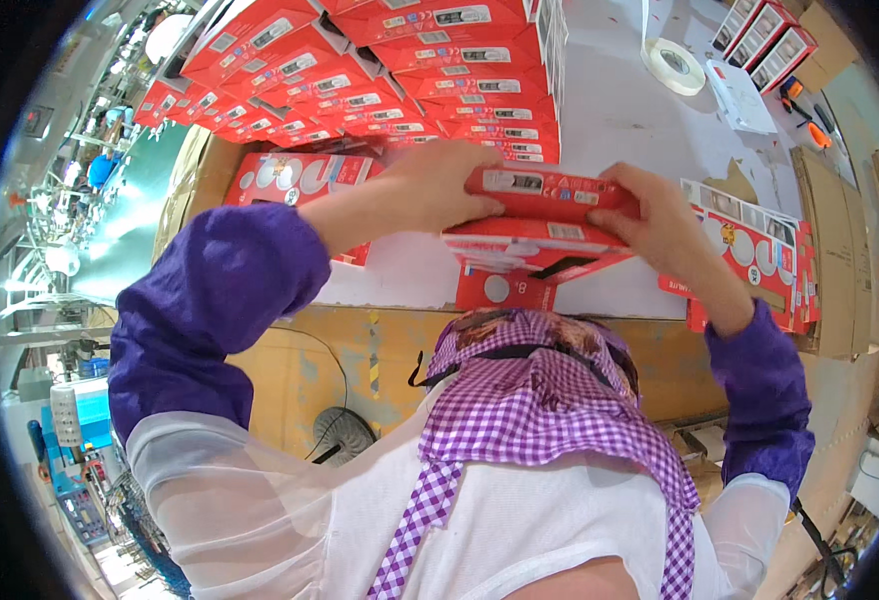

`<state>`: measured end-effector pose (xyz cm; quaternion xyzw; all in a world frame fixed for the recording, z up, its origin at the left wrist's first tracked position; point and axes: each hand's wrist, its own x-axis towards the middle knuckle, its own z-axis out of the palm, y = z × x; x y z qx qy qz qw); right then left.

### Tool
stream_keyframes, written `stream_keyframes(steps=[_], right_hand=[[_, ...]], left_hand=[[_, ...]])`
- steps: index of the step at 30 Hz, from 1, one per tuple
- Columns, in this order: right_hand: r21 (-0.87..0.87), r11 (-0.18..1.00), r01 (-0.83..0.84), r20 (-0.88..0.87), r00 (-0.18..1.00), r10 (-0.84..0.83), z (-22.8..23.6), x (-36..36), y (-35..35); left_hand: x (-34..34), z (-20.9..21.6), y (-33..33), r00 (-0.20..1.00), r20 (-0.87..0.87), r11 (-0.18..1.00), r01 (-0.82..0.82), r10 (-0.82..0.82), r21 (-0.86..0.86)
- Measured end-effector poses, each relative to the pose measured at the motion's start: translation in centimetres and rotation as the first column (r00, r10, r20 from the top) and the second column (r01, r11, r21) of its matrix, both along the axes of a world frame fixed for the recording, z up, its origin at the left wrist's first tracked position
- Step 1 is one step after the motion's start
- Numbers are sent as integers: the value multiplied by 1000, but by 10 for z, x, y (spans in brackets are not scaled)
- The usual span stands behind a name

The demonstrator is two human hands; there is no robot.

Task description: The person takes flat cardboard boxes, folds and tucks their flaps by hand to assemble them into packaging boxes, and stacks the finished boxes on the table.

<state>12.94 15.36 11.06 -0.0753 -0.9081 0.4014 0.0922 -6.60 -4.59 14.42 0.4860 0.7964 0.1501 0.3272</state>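
Between my two hands is a red carton [550, 205] with a white label strip, held over the front edge of the white table. Its lower flap hangs partly open and shows a dark gap. My left hand [440, 185] grips the carton's left end, thumb on the near side. At the other end, my right hand [650, 210] has its fingers over the top and its thumb in front. Under the held carton lies a flat red printed piece [500, 290] at the table edge, partly covered.
Stacked red cartons [450, 75] fill the back left. Flat red cartons lie at left [295, 180] and right [760, 250]. A tape roll [674, 66], white sheets [740, 95], orange-handled tool [818, 134] and windowed boxes [765, 45] sit at the back right.
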Motion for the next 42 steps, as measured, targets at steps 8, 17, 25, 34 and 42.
stream_keyframes(steps=[8,17,25,34,42], right_hand=[[-187,982,31,129,992,-7,15,10,14],[-223,975,5,54,999,7,6,23,32],[56,996,-75,45,996,73,36,40,14],[-285,955,-78,115,987,115,35,49,21],[-112,985,-134,218,964,156,45,36,13]], left_hand=[[23,6,-27,991,-115,910,105,-63,402],[31,11,-14,993,-116,949,66,-31,308],[34,14,-25,996,71,909,-84,60,407],[42,11,-39,997,72,874,-59,28,482],[47,22,-35,992,109,871,-105,60,480]])
